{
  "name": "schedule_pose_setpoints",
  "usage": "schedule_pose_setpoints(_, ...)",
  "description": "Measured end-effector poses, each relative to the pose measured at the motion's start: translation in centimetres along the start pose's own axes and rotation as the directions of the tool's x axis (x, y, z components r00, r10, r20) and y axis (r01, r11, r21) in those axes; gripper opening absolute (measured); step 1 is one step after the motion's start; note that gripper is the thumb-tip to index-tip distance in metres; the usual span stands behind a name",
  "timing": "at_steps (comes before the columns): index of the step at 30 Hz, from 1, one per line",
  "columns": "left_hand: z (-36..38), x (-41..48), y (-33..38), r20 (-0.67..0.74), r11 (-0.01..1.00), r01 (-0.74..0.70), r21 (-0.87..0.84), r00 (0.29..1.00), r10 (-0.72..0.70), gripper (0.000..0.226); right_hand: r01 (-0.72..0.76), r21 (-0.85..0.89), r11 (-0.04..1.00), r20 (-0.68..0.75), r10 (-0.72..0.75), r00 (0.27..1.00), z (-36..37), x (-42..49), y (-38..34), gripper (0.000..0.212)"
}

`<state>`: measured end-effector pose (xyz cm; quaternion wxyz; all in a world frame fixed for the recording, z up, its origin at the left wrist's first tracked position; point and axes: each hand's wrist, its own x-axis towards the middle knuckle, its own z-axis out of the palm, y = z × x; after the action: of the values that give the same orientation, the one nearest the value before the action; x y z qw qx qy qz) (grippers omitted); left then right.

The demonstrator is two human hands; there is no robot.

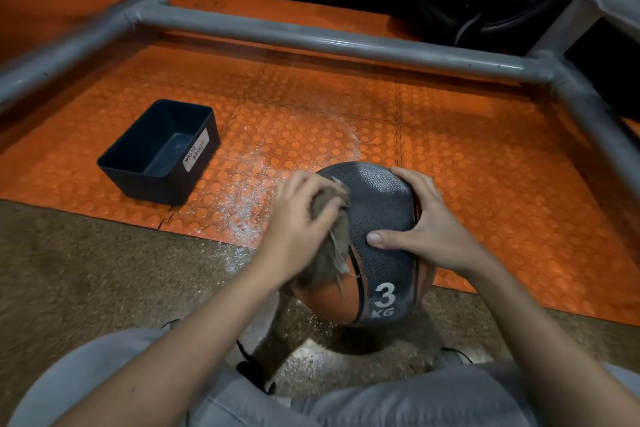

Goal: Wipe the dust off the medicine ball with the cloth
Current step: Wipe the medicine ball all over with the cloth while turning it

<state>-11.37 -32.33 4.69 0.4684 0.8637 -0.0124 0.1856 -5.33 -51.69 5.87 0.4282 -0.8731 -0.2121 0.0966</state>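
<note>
Orange-and-grey rubber medicine ball [381, 211], "3 KG" printed in white on the grey band facing you, sits between your two hands just ahead of your knees. It is over the seam where the orange studded mat [485, 166] meets the speckled brown floor [86, 270]. A dark shadow lies under it; you cannot tell whether it touches the floor.

Your left hand [301, 218] comes in from the lower left with the forearm angled up and right and the wrist bent. Its fingers are curled tight around a bunched grey-brown cloth [329, 253] and press it against the ball's left side. The cloth's frayed edge hangs down over the orange panel.

Your right hand [422, 222] grasps the ball from the right. The palm is on the upper right curve, the fingers are spread and bent over the top, and the thumb lies flat across the grey band, pointing left. That forearm runs down to the lower right corner.

White dust [249, 184] is scattered on the mat left of and behind the ball, spilling onto the speckled floor. A pale film shows on the ball's top.

Well apart to the left, a dark open bin [138, 163] stands on the mat, with a white label [196, 149] reading "WASTE BASKET". A grey metal pipe frame [311, 35] runs across behind and down both sides. Your grey trousers [381, 402] fill the bottom edge.
</note>
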Motion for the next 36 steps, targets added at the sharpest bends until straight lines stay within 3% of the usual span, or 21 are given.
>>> schedule_pose_setpoints(3, -0.4, 1.7, -2.1, -0.028, 0.933, 0.317, -0.169, 0.945, -0.326, 0.013, 0.007, -0.007, 1.000, -0.001, -0.007, 1.000, 0.0, -0.1, -0.1, 0.108)
schedule_pose_setpoints(5, -0.2, 2.0, -2.4, -0.067, 0.916, 0.387, -0.109, 0.916, -0.395, 0.017, 0.001, 0.000, 1.000, -0.013, -0.001, 1.000, 0.0, 0.0, -0.1, 0.107)
schedule_pose_setpoints(7, 0.4, 1.4, -1.4, -0.118, 0.949, 0.317, 0.001, 0.942, -0.314, 0.013, -0.005, 0.003, 1.000, -0.026, 0.005, 1.000, 0.1, 0.0, 0.1, 0.110)
schedule_pose_setpoints(9, 1.0, 0.4, 0.7, -0.094, 0.991, 0.087, 0.103, 0.993, -0.077, 0.020, 0.006, -0.013, 1.000, -0.028, -0.006, 1.000, 0.1, 0.0, 0.1, 0.112)
schedule_pose_setpoints(11, 1.4, -0.6, 2.2, 0.002, 0.978, -0.114, 0.177, 0.993, 0.115, 0.027, 0.019, -0.031, 0.999, -0.027, -0.020, 0.999, 0.1, 0.0, 0.1, 0.114)
schedule_pose_setpoints(13, 0.9, 0.1, 1.5, 0.043, 0.976, -0.134, 0.172, 0.991, 0.129, 0.016, 0.031, -0.036, 0.999, -0.024, -0.032, 0.999, 0.1, 0.0, 0.1, 0.114)
schedule_pose_setpoints(15, 0.0, 1.7, -0.3, 0.020, 0.996, 0.028, 0.081, 0.999, -0.030, 0.008, 0.031, -0.042, 0.999, -0.019, -0.032, 0.999, 0.2, -0.1, 0.1, 0.108)
schedule_pose_setpoints(16, -0.6, 2.4, -1.1, 0.037, 0.984, 0.177, -0.012, 0.984, -0.177, 0.012, 0.028, -0.038, 0.999, -0.012, -0.028, 1.000, 0.3, -0.1, 0.1, 0.107)
schedule_pose_setpoints(18, -1.2, 3.1, -2.3, 0.113, 0.894, 0.407, -0.187, 0.913, -0.392, 0.017, 0.027, -0.032, 0.999, -0.007, -0.028, 1.000, 0.2, -0.3, 0.1, 0.107)
schedule_pose_setpoints(19, -1.2, 3.1, -2.4, 0.115, 0.879, 0.434, -0.196, 0.900, -0.419, 0.019, 0.026, -0.027, 0.999, -0.008, -0.027, 1.000, 0.1, -0.3, 0.2, 0.106)
schedule_pose_setpoints(21, -0.7, 2.7, -1.9, 0.071, 0.940, 0.328, -0.093, 0.944, -0.322, 0.016, 0.023, -0.018, 1.000, -0.012, -0.024, 1.000, -0.1, -0.4, 0.3, 0.105)
schedule_pose_setpoints(23, 0.0, 1.5, -0.1, 0.056, 0.996, 0.088, 0.033, 0.994, -0.090, 0.009, 0.020, -0.017, 1.000, -0.001, -0.020, 1.000, -0.3, -0.3, 0.4, 0.105)
schedule_pose_setpoints(26, 0.2, 0.0, 2.1, 0.146, 0.981, -0.166, 0.102, 0.978, 0.150, 0.013, 0.027, -0.019, 0.999, 0.031, -0.027, 0.999, -0.4, -0.3, 0.2, 0.106)
schedule_pose_setpoints(28, -0.5, 1.0, 0.9, 0.156, 0.997, -0.077, -0.017, 0.985, 0.078, 0.007, 0.040, -0.029, 0.999, 0.044, -0.038, 0.998, -0.3, -0.4, 0.0, 0.108)
schedule_pose_setpoints(30, -1.2, 2.8, -1.0, 0.107, 0.983, 0.115, -0.143, 0.989, -0.100, 0.005, 0.054, -0.047, 0.997, 0.053, -0.051, 0.997, -0.1, -0.6, -0.1, 0.108)
schedule_pose_setpoints(33, -1.7, 4.1, -2.7, 0.191, 0.817, 0.488, -0.306, 0.872, -0.450, 0.019, 0.089, -0.072, 0.993, 0.083, -0.083, 0.993, 0.0, -0.7, -0.3, 0.105)
schedule_pose_setpoints(34, -1.7, 4.2, -2.9, 0.223, 0.771, 0.551, -0.320, 0.834, -0.504, 0.021, 0.103, -0.077, 0.992, 0.091, -0.096, 0.991, 0.0, -0.7, -0.4, 0.105)
schedule_pose_setpoints(36, -1.8, 3.8, -2.4, 0.201, 0.796, 0.531, -0.291, 0.847, -0.491, 0.022, 0.129, -0.069, 0.989, 0.106, -0.121, 0.987, -0.2, -0.8, -0.4, 0.106)
